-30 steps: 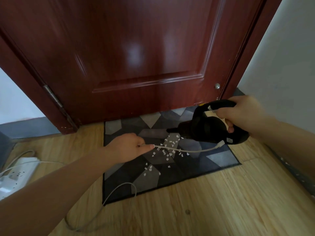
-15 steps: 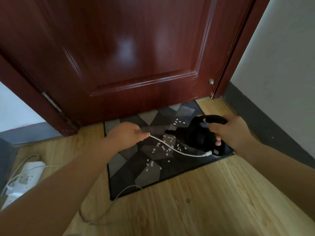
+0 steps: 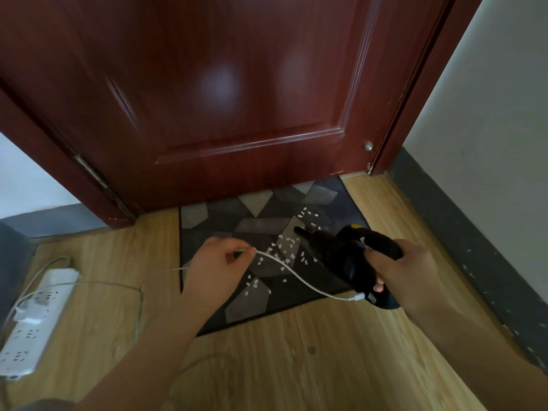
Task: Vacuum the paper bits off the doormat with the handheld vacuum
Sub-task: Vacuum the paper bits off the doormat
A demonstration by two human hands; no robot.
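Observation:
A dark doormat [image 3: 252, 304] with grey geometric patches lies in front of the door. Several small white paper bits [image 3: 284, 250] are scattered over its middle and right part. My right hand [image 3: 403, 271] grips the handle of the black handheld vacuum [image 3: 335, 253], whose nozzle points left and away over the bits. A white cable [image 3: 299, 277] is plugged into the vacuum's rear end. My left hand [image 3: 216, 268] pinches this cable above the mat's left half, and the cable sags between hand and vacuum.
A shut dark red door [image 3: 222, 99] stands just behind the mat. A white power strip [image 3: 35, 315] lies on the wooden floor at the left, with the cable running to it. A grey wall with a dark skirting [image 3: 462, 256] runs along the right.
The vacuum has come down lower and nearer the mat's right front corner. The cable, taut a second ago, now sags. The camera view has tilted and shifted.

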